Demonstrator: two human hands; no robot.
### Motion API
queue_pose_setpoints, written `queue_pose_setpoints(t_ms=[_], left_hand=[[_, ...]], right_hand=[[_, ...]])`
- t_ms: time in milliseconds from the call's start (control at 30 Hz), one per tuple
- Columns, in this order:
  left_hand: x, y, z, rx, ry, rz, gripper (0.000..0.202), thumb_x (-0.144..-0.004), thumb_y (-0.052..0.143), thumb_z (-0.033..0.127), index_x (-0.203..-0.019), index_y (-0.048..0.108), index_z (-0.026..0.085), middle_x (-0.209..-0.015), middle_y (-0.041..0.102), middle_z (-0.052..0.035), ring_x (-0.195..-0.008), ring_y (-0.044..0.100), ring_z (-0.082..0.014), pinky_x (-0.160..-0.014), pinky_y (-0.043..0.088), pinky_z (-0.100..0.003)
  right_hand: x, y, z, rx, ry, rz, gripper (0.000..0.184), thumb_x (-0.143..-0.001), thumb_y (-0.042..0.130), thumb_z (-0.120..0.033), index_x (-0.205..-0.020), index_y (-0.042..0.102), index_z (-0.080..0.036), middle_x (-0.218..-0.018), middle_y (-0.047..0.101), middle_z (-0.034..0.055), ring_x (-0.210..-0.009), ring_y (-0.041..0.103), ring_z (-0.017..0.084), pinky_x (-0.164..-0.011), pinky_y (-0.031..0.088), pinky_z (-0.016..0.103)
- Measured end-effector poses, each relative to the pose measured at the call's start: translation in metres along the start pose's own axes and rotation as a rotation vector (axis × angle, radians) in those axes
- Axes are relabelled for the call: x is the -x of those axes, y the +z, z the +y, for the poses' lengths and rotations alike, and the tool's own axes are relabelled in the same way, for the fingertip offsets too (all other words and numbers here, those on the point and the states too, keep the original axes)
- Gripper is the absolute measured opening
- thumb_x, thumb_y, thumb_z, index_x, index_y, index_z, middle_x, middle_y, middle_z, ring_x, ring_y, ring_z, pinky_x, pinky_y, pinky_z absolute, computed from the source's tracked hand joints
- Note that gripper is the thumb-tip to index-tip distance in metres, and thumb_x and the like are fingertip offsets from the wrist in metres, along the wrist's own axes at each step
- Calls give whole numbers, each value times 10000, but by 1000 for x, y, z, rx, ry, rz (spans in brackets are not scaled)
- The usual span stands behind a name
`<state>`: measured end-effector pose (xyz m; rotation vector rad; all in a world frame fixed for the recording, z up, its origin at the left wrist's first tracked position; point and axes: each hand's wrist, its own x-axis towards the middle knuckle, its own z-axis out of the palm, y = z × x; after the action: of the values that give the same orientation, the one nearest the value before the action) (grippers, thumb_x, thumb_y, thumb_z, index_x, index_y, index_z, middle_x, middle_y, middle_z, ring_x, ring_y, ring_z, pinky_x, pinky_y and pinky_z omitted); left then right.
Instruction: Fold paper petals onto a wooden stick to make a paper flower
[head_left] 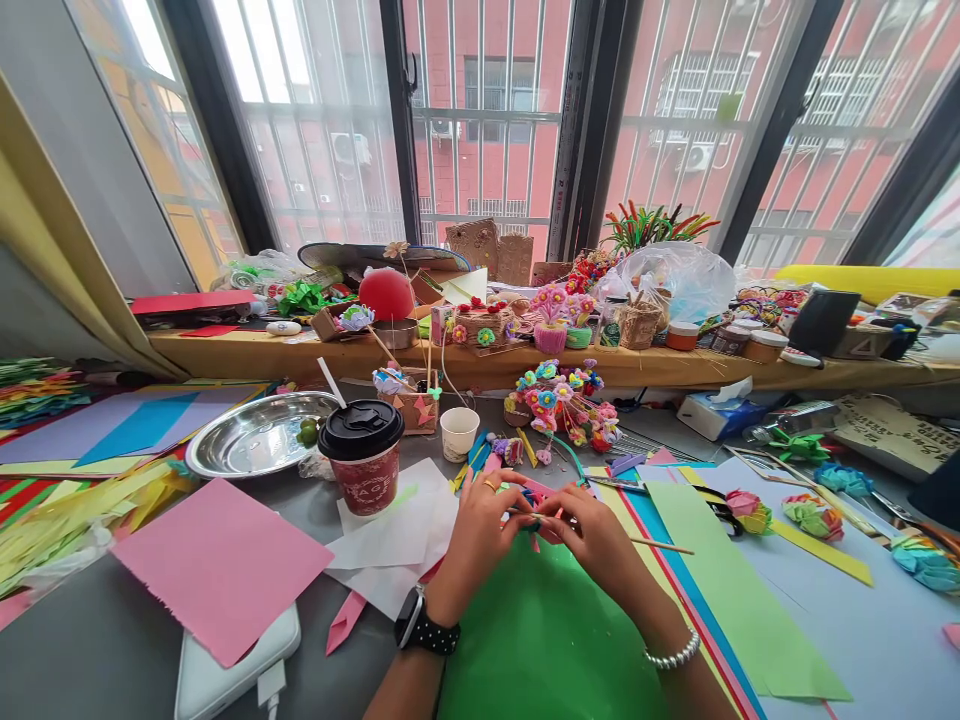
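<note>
My left hand (pixel 487 525), with a ring and a black dotted watch strap at the wrist, is closed in a pinch in front of me. My right hand (pixel 596 535), wearing a silver bead bracelet, pinches close beside it. A thin wooden stick (pixel 667 546) runs between the fingertips of both hands and sticks out to the right. Pink and blue bits of paper show around the fingertips, but their shape is partly hidden. Under the hands lies a smooth green sheet (pixel 551 630). A folded pink paper strip (pixel 346 622) rests left of my left wrist.
Left stand a lidded paper coffee cup (pixel 364 470) with a straw, a metal plate (pixel 247 450) and pink paper (pixel 221 570) over a white power bank (pixel 232 665). A small paper cup (pixel 459 436) and flowers (pixel 559 395) are ahead. Green paper (pixel 735 590) and paper flowers (pixel 814 515) lie right.
</note>
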<state>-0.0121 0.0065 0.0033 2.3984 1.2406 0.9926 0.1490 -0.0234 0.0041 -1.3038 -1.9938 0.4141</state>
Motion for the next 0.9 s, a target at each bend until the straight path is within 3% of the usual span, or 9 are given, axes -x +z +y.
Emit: queue_pose_setpoints(t_ms=[267, 533, 900], left_hand=[[2, 3, 0, 17, 21, 35, 58, -702, 584, 179, -705, 624, 220, -997, 613, -53, -1018, 494, -254, -960, 174, -571], [-1, 1, -5, 223, -83, -55, 101, -722, 556, 222, -719, 654, 198, -951, 625, -64, -937, 545, -218, -863, 395, -430], [-1, 0, -5, 332, -60, -22, 77, -706, 572, 191, -680, 644, 186, -927, 624, -73, -914, 556, -209, -763, 471, -357]], right_hand=[[0, 2, 2, 53, -65, 36, 182, -804, 472, -151, -851, 644, -189, -754, 603, 35, -686, 572, 147, -630, 448, 245], [1, 6, 0, 243, -166, 104, 186, -819, 453, -170, -832, 638, -187, -734, 597, 41, -683, 560, 152, -609, 438, 231], [2, 2, -3, 169, -150, 123, 171, -826, 454, -177, -826, 624, -191, -760, 594, 42, -714, 554, 159, -625, 438, 246]])
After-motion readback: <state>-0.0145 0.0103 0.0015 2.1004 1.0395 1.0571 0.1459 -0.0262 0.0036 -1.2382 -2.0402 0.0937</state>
